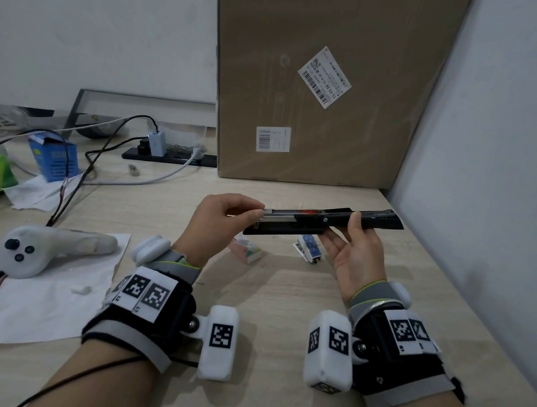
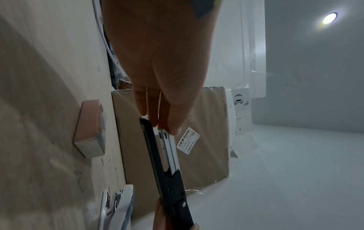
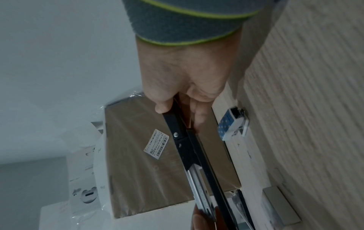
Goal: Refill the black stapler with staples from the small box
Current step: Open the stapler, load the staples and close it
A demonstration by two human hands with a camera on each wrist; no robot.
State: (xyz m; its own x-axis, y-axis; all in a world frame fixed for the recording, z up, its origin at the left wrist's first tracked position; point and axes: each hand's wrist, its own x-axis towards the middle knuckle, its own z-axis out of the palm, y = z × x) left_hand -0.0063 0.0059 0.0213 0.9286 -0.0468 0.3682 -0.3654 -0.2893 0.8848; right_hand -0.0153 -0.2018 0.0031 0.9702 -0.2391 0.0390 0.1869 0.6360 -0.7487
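Note:
The black stapler (image 1: 291,228) is held level above the wooden table (image 1: 280,307), swung open flat, with its silver metal magazine (image 2: 169,149) exposed. My left hand (image 1: 255,213) pinches the front end of that magazine between thumb and fingers. My right hand (image 1: 353,224), palm up, grips the stapler (image 3: 189,149) near its hinge, with the thumb on top. Whether staples lie in the channel I cannot tell. The small pink-and-white box (image 1: 247,250) lies on the table just under the stapler, also seen in the left wrist view (image 2: 89,129).
A small blue dotted white stapler (image 1: 308,248) lies beside the box. A tall cardboard carton (image 1: 328,74) stands behind, close to the right wall. To the left are a white controller (image 1: 35,251) on paper, a blue box (image 1: 55,154), cables and a power strip (image 1: 171,156).

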